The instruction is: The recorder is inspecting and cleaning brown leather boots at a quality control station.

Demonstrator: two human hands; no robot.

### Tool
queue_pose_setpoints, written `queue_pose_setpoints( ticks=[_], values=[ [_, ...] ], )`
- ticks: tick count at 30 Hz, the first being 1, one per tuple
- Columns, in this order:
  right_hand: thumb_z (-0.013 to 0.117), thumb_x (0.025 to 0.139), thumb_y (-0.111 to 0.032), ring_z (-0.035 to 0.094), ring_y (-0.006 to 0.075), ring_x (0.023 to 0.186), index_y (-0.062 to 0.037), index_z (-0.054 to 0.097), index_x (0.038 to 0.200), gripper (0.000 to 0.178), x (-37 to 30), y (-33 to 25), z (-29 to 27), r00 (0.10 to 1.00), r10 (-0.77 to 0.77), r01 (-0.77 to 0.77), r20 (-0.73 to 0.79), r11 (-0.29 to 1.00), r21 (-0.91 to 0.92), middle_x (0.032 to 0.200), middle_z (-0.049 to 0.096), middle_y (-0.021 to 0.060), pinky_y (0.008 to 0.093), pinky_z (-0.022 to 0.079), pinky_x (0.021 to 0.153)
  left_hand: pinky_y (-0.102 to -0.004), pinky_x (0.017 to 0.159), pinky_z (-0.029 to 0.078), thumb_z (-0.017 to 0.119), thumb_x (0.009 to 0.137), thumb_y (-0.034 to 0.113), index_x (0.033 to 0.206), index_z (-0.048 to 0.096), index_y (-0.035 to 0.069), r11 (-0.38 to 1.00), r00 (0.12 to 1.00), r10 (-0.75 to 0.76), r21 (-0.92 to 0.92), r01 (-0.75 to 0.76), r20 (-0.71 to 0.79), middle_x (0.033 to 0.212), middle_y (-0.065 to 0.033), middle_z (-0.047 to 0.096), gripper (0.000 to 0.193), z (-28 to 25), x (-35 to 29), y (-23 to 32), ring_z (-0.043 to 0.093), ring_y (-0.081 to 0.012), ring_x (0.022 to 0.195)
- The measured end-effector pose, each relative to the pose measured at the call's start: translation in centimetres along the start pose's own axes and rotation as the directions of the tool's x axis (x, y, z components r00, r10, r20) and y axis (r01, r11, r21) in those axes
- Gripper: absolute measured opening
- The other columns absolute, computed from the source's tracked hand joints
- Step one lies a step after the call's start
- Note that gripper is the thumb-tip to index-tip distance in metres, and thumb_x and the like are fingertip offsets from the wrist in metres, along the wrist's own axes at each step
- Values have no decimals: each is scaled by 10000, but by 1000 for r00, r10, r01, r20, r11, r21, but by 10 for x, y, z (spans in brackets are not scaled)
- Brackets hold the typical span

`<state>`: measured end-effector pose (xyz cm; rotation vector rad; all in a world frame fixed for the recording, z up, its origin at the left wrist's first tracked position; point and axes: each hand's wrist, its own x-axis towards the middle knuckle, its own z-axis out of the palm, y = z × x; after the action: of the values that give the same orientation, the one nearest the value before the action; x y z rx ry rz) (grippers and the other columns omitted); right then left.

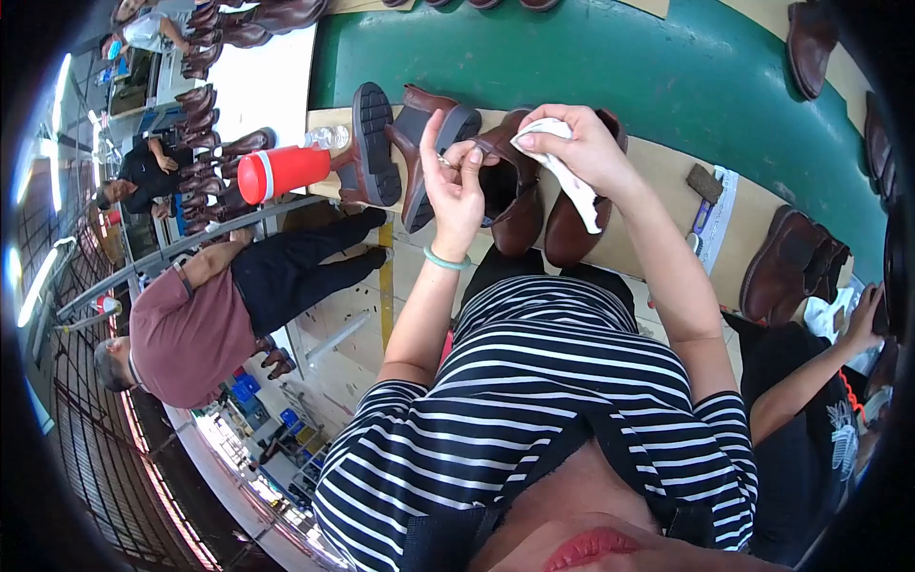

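My left hand (452, 191), a pale green bangle at its wrist, pinches the upper edge of a brown leather boot (519, 221) between thumb and fingers, with one finger raised. The boot's dark opening faces me. My right hand (589, 153) is closed on a crumpled white cloth (572, 183), held against or just above the same boot's upper; actual contact cannot be made out. Part of the cloth hangs over a second brown boot (570, 238) to the right. Left of my left hand, other brown boots lie with dark soles (374, 143) showing.
A red jug (303, 170) and a clear plastic bottle (329, 137) stand at the left. Right of my hands lie a dark block (705, 183) and a purple-handled tool (702, 215). More boots (789, 262) sit farther right, near another person's arm (810, 386). Beyond is a green surface (553, 57).
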<state>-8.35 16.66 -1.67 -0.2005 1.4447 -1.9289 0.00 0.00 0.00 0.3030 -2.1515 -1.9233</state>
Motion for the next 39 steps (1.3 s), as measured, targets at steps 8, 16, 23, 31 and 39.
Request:
queue_pose_setpoints(
  ticks=[8,16,23,31,39],
  values=[
    [664,787,-70,647,162,711,27,633,864,128,21,6,50,969,-218,184,-117,951,-248,782,640,112,293,505,650,-238,773,493,460,916,-71,1413,208,40,999,999,39,-34,-39,7,869,-78,604,568,-1,-8,4,591,-112,799],
    [668,809,-158,553,89,660,-36,632,896,154,-18,-51,4,981,-115,58,-158,944,-325,728,586,25,217,437,608,-341,760,549,447,988,215,1422,191,40,959,989,-1,-280,43,147,921,-197,660,532,-15,24,5,676,-262,823],
    [612,838,-121,618,187,852,10,575,990,204,-124,-14,-66,902,-152,184,-403,982,40,1095,583,193,259,515,686,-286,701,526,443,993,206,891,557,3,983,985,-150,-88,158,88,794,-100,641,254,-100,20,-32,635,-165,719],
    [529,694,85,645,249,805,38,544,1087,396,-221,190,-4,831,320,7,-455,812,584,1131,591,255,312,547,603,-325,684,513,488,968,328,886,548,-1,736,654,-675,375,563,342,793,-104,628,344,-131,-91,-146,638,-199,759],
    [521,696,82,583,212,743,-6,484,1171,484,-189,228,72,832,284,160,-476,700,697,1162,545,271,268,491,556,-406,885,489,683,858,266,1282,191,33,425,425,-590,-184,886,686,1126,-227,521,690,-118,-106,-149,602,-284,989]
  ],
)
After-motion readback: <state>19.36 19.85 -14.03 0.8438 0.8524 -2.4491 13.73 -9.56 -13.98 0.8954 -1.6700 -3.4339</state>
